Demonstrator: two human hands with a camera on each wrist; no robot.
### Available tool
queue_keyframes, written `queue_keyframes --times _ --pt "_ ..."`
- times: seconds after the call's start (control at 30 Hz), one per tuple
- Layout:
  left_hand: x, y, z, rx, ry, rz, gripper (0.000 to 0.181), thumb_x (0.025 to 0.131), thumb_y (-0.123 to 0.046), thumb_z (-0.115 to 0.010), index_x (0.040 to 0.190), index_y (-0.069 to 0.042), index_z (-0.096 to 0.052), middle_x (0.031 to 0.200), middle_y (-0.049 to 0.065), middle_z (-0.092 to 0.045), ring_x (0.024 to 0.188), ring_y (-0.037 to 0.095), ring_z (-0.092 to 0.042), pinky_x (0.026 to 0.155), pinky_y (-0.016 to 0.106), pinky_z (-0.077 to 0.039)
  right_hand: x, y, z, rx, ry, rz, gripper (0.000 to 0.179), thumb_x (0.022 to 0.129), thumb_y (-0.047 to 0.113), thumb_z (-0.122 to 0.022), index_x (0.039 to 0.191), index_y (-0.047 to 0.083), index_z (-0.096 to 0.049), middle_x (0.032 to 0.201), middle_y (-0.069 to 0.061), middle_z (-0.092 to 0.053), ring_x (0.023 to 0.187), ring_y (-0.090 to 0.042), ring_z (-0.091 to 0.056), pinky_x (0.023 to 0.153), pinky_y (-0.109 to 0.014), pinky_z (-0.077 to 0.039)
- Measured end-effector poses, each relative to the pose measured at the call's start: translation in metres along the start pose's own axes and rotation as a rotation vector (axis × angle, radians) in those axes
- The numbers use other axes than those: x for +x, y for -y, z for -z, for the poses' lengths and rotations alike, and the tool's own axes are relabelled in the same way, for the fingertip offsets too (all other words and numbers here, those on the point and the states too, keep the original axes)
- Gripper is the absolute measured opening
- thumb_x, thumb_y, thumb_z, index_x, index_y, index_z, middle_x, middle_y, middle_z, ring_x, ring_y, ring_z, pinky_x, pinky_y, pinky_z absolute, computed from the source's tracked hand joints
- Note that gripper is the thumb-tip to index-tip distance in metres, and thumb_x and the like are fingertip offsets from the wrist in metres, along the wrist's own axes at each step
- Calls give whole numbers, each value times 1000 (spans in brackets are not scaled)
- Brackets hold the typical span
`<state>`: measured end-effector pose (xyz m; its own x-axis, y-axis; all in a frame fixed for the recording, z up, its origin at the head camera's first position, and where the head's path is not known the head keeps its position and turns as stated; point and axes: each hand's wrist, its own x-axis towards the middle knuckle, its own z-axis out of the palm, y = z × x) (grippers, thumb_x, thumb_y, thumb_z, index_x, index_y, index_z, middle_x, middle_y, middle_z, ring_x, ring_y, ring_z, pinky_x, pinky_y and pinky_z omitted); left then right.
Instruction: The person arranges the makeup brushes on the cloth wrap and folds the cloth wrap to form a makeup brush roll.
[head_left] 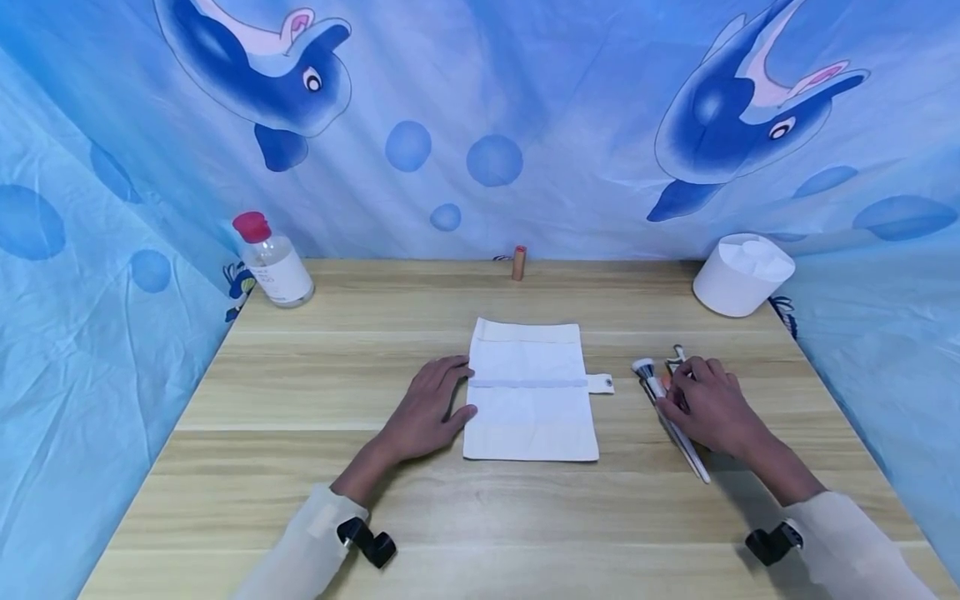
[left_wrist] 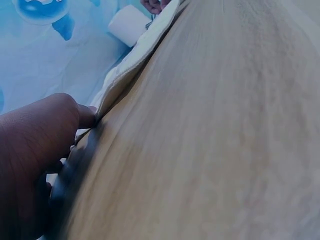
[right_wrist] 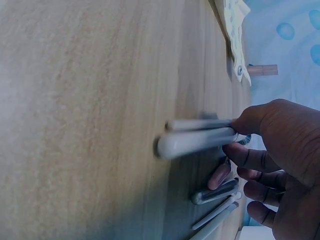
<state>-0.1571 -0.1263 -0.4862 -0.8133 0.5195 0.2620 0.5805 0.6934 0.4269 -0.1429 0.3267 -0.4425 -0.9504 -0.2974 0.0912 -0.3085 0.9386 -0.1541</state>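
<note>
A white cloth pouch point(head_left: 530, 421) lies unfolded on the table, its snap tab point(head_left: 600, 383) pointing right. My left hand point(head_left: 429, 408) rests at the pouch's left edge, with thumb and fingertips touching it. In the left wrist view the thumb point(left_wrist: 86, 116) meets the cloth's raised edge. To the right of the pouch, my right hand point(head_left: 708, 404) pinches two white-handled makeup brushes point(right_wrist: 197, 142) between thumb and index finger. Beneath that hand lie a short pink item point(right_wrist: 220, 175), a dark-handled tool point(right_wrist: 216, 192) and thin white sticks point(right_wrist: 215, 212), partly hidden by the fingers in the head view.
A clear bottle with a red cap point(head_left: 277, 267) stands at the back left. At the back middle is a small brown cylinder point(head_left: 519, 263), and a white paper roll point(head_left: 742, 275) sits at the back right. Blue curtains point(head_left: 450, 100) surround the wooden table point(head_left: 337, 358).
</note>
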Motion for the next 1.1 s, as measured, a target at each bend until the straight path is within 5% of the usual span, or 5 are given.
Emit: queue_keyframes --times 0.23,0.5,0.67,0.83,1.1 --pt "0 0 -1 -6 -20 -11 52 97 -33 -64 139 -5 -51 152 13 -40 143 30 -32 122 48 -16 6 6 14 105 -50 -7 23 92 24 -68 72 15 -61 111 -24 -55 98 -37 -50 78 -52 -46" --pt "-1 0 -2 -6 -52 -32 50 97 -32 -62 137 -3 -51 150 16 -42 140 34 -35 121 53 -18 20 21 30 248 -85 -106 18 94 23 -64 89 6 -62 93 -12 -58 72 -22 -55 51 -30 -47" --pt "-1 0 -2 -7 -56 -30 51 97 -33 -63 137 -3 -52 150 16 -42 141 33 -34 121 52 -18 32 33 31 320 -135 -119 18 97 25 -61 92 9 -59 78 -5 -61 65 -18 -54 51 -28 -44" --pt "-2 0 -2 -10 -40 -12 52 98 -33 -62 139 -4 -51 152 15 -41 143 31 -32 122 50 -15 47 47 30 431 -197 -126 22 99 32 -59 95 10 -60 81 -4 -62 69 -20 -53 55 -28 -44" --pt "-1 0 -4 -13 -41 -1 52 98 -34 -62 139 -5 -51 152 14 -41 143 30 -32 123 48 -14 69 69 28 885 -191 -137 35 101 37 -59 108 2 -61 97 -15 -73 80 -19 -66 63 -26 -55"
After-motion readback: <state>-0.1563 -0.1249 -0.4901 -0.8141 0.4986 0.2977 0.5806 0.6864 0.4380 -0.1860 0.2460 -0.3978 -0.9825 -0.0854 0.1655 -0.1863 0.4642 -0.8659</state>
